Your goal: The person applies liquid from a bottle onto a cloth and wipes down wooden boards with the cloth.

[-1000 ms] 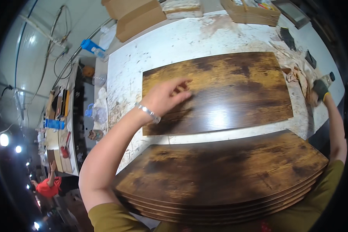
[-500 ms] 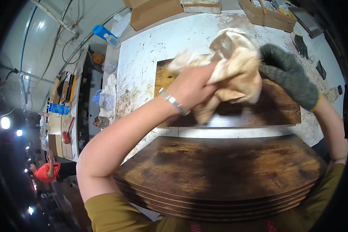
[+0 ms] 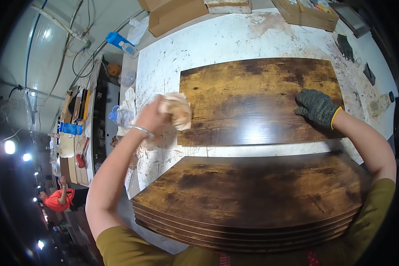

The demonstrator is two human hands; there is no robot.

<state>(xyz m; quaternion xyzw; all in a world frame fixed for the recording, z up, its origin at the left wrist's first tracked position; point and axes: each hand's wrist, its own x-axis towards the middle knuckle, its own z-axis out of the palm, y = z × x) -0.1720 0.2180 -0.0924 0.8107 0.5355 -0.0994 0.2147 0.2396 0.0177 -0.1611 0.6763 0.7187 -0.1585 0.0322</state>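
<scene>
A brown wood-grain board [image 3: 252, 102] lies flat on the paint-smeared white table. At its left edge, my bare left hand [image 3: 151, 117] grips a crumpled, stained cream cloth [image 3: 178, 111], which touches the board's end. A metal bracelet circles that wrist. My right hand [image 3: 317, 107], in a dark grey-green knit glove with a yellow cuff, rests on the right part of the board with its thumb apart from the fingers and nothing held. Closer to me stands a stack of several similar boards [image 3: 252, 190], its top face partly in shadow.
Cardboard boxes [image 3: 177, 17] line the far edge of the table. A dark glove [image 3: 345, 48] and a clear bottle [image 3: 380, 104] lie at the right. Plastic jugs [image 3: 124, 116] and a blue bottle [image 3: 115, 39] stand left. A person in red [image 3: 57, 199] is farther off at left.
My left hand has swung left and down with the cloth, from above the board to its left edge. My gloved right hand has come down onto the board, leaving the cloth.
</scene>
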